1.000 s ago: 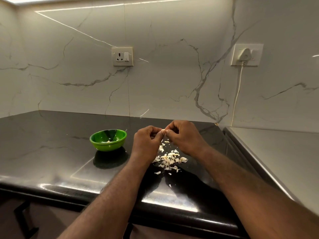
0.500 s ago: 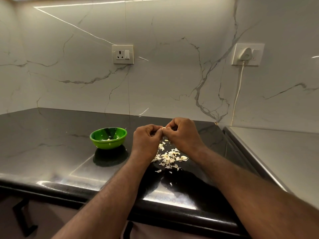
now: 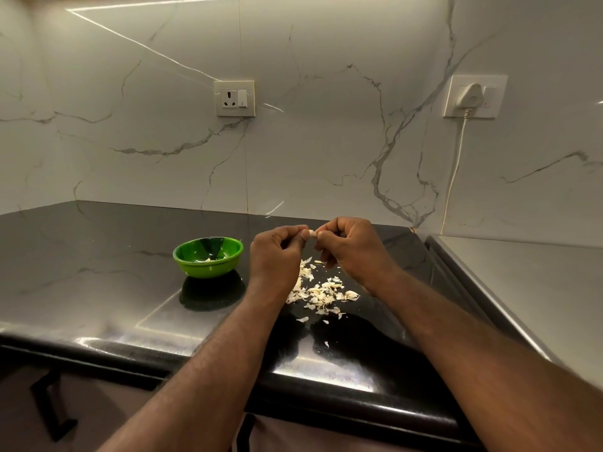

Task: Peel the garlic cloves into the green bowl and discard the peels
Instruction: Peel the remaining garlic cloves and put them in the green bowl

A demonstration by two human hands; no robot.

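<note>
A small pale garlic clove (image 3: pixel 312 233) is pinched between the fingertips of both hands above the black counter. My left hand (image 3: pixel 276 256) holds it from the left with curled fingers, and my right hand (image 3: pixel 354 247) pinches it from the right. Below the hands lies a scatter of whitish garlic peels (image 3: pixel 321 293) on the counter. The green bowl (image 3: pixel 192 261) stands to the left of my left hand, with a few pale pieces inside it.
The glossy black counter (image 3: pixel 98 288) runs left to a marble wall corner. A grey steel surface (image 3: pixel 538 288) adjoins it on the right. A wall socket (image 3: pixel 234 98) and a plugged-in white cable (image 3: pixel 455 171) sit on the marble backsplash.
Both hands have stayed together on the clove, shifting only slightly; the fingertips have worked at it and a bit more of the clove shows between them.
</note>
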